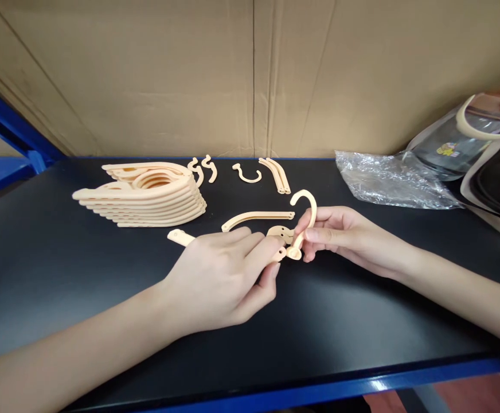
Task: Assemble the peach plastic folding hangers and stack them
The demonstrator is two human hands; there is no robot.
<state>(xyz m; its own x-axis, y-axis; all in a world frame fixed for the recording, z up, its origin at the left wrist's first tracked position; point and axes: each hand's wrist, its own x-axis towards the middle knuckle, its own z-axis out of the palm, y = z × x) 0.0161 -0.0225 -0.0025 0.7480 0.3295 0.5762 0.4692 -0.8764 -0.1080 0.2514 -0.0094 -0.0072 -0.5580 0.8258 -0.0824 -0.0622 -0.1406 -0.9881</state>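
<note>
My left hand (224, 272) is closed around a peach plastic hanger arm (181, 237); one end sticks out past the knuckles, and the other shows by the fingertips. My right hand (348, 235) pinches a peach hanger hook (312, 209), its curve pointing up and its round foot low. That foot sits right beside the arm's holed end; whether they touch I cannot tell. Between the hands shows a rounded piece with holes (279, 231), partly covered by my left fingers. Just behind lies another curved hanger arm (258, 215) on the black tabletop (340, 327).
At the left stands a stack of folded peach hangers (147, 201). Toward the back lie two small curved pieces (210, 168), a loose hook (248, 176) and two hanger arms (276, 175). A clear plastic bag (391, 183) and a transparent container (448, 152) are at the right. Cardboard (168, 80) stands behind.
</note>
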